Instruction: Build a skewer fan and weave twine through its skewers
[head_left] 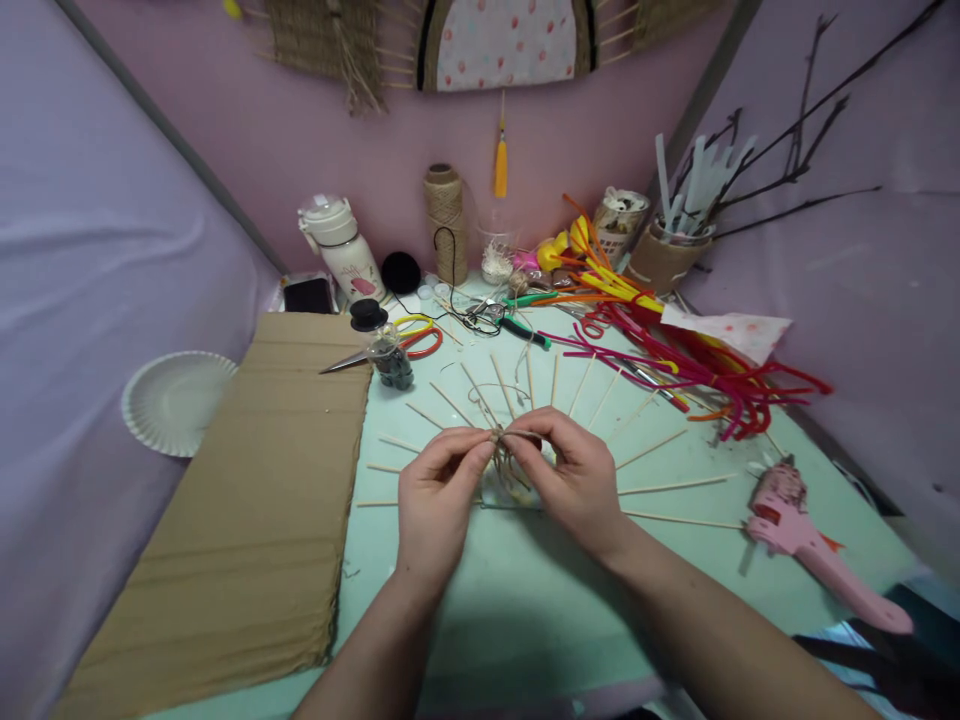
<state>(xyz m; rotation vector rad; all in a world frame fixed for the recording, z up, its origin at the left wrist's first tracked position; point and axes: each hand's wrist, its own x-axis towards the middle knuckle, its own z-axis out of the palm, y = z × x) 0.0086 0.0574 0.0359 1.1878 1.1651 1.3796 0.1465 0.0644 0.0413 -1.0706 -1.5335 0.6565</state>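
My left hand and my right hand meet over the middle of the table, thumbs and forefingers closed in a pinch. Between them is a small bundle of brown twine, with loose strands hanging below the fingertips. Thin wooden sticks spread out like a fan around and behind my hands. Where the sticks come together, a pale piece is partly covered by my fingers, and I cannot make out its shape.
Brown cardboard lies at the left, with a paper plate beside it. Scissors and a small jar sit behind. Pipe cleaners and a pink glue gun lie right. A twine spool and bottle stand at the back.
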